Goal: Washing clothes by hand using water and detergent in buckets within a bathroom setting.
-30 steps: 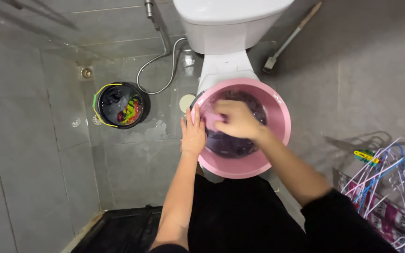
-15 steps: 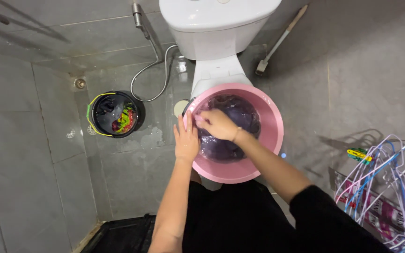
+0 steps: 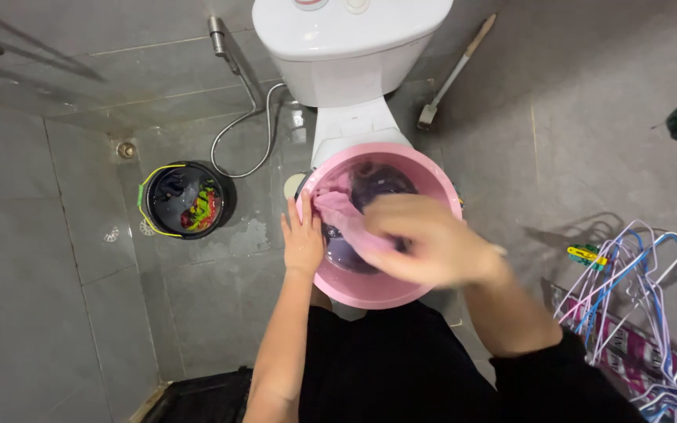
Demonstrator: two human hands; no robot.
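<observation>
A pink plastic basin point(image 3: 437, 182) rests on the closed white toilet point(image 3: 352, 47), holding purplish water and dark laundry. My left hand point(image 3: 304, 237) lies flat against the basin's left rim, fingers together. My right hand point(image 3: 431, 240), blurred by motion, is raised above the basin and grips a wet pink cloth point(image 3: 342, 213) that stretches from it down toward the left rim.
A black bucket with a yellow handle point(image 3: 182, 199) holds coloured items on the wet grey tile floor at the left. A spray hose point(image 3: 246, 117) hangs beside the toilet. A brush point(image 3: 452, 78) leans at the wall. Wire hangers point(image 3: 651, 290) pile at the right.
My right hand has come up out of the water toward me, pulling the pink cloth with it. My left hand has stayed on the rim.
</observation>
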